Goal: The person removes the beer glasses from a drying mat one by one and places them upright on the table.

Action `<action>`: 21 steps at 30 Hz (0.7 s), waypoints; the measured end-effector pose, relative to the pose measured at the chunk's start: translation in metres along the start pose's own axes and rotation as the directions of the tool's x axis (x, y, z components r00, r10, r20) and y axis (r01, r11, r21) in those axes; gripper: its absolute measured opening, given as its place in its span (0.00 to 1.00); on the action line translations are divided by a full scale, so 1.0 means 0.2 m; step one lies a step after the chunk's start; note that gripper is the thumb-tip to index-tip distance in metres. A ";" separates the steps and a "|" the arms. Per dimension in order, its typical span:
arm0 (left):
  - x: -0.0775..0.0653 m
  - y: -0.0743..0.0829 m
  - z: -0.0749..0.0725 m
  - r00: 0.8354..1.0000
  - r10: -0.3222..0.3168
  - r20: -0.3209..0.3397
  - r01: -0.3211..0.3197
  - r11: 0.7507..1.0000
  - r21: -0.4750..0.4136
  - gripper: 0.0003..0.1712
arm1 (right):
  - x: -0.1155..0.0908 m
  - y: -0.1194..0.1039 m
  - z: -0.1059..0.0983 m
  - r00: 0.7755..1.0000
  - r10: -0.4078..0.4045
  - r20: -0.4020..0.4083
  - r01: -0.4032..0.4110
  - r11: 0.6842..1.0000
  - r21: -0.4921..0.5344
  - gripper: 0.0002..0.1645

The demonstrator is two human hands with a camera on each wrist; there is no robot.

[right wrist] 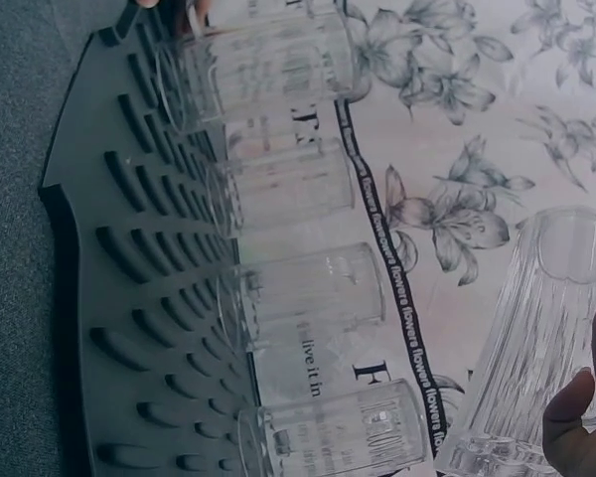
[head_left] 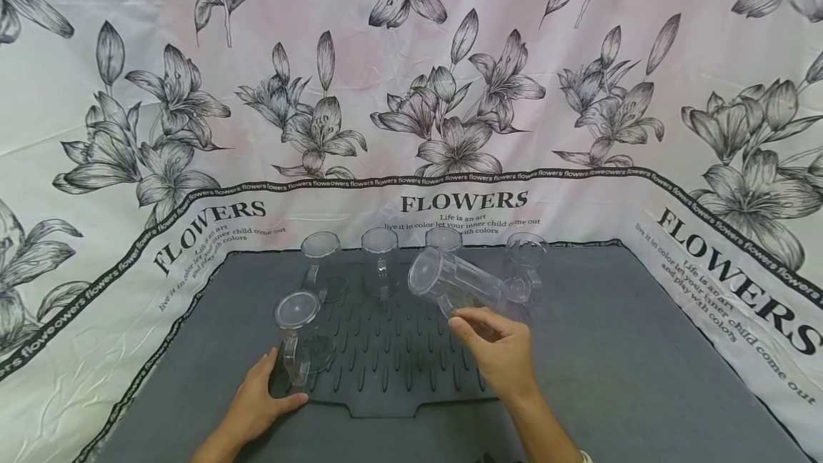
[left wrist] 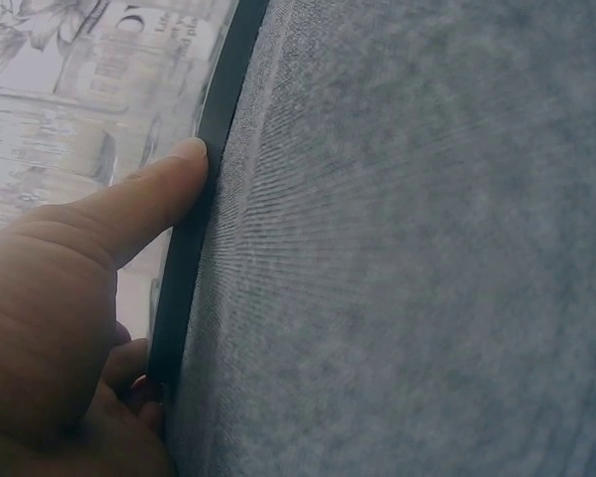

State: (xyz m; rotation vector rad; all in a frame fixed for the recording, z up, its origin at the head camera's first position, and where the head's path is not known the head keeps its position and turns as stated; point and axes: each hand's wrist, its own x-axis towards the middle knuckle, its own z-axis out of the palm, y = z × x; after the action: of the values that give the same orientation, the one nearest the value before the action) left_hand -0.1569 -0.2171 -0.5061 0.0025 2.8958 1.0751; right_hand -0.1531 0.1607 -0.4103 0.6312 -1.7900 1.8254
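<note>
My right hand (head_left: 498, 352) pinches the handle of a clear glass mug (head_left: 472, 283), which is tilted well over above the right part of the dark ribbed drying mat (head_left: 386, 395). In the right wrist view the ridged side of this mug (right wrist: 526, 348) shows beside the thumb. My left hand (head_left: 260, 399) touches the mat's front left corner, its thumb along the front edge and the other fingers at the left side. The left wrist view shows the thumb (left wrist: 144, 204) laid straight against the mat's edge. Nearest that hand, another glass mug (head_left: 298, 311) stands upside down on the mat.
More clear mugs stand along the back, among them a left one (head_left: 321, 245), a middle one (head_left: 380, 241) and a right one (head_left: 526, 249). The grey table (head_left: 643, 370) meets a flower-printed cloth (head_left: 463, 202) behind and at both sides.
</note>
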 end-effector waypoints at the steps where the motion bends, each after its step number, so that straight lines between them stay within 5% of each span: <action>1: 0.00 0.00 0.00 1.000 -0.001 0.000 0.001 1.000 0.001 0.68 | 0.00 0.00 0.00 1.000 -0.005 0.005 0.005 1.000 0.004 0.09; 21: -0.01 0.03 -0.01 1.000 -0.020 -0.002 0.020 1.000 0.013 0.69 | -0.03 0.01 -0.01 0.998 -0.033 0.047 0.037 0.995 -0.094 0.08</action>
State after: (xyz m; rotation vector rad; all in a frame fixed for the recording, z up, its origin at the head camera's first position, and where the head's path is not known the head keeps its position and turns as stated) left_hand -0.1549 -0.2144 -0.5000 -0.0263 2.8982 1.0533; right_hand -0.1494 0.1620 -0.4166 0.6681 -1.8709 1.7047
